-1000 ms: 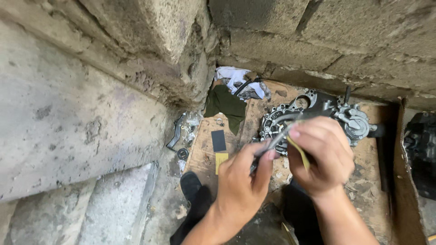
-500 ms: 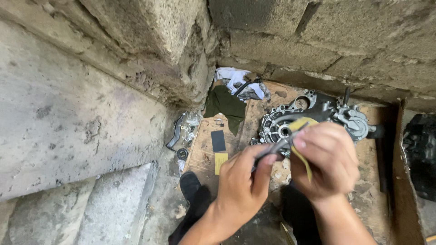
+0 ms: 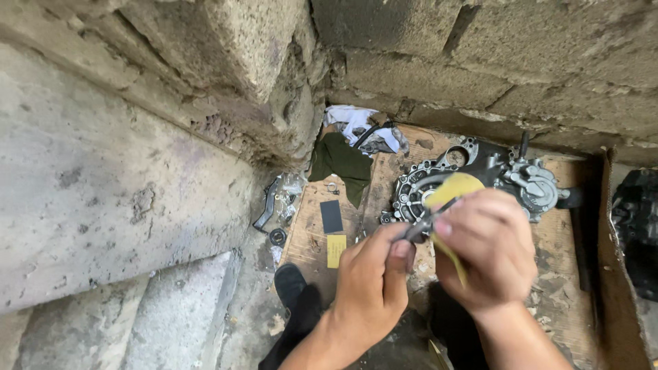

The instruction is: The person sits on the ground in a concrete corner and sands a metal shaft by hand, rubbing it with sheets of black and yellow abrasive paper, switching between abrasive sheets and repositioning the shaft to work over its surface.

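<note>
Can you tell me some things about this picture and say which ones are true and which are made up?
1. The left hand pinches a small dark metal part. True.
2. The right hand holds a piece of yellow sandpaper. True.
3. The grey metal engine cover hangs on the wall. False: it lies on the brown cardboard sheet.
4. A dark green cloth lies near the rough concrete block wall. True.
5. The small black rectangle is held in a hand. False: it lies on the cardboard, apart from both hands.

Small metal part [image 3: 419, 228] mostly hidden between hands; dark object [image 3: 637, 226] cut off right.
</note>
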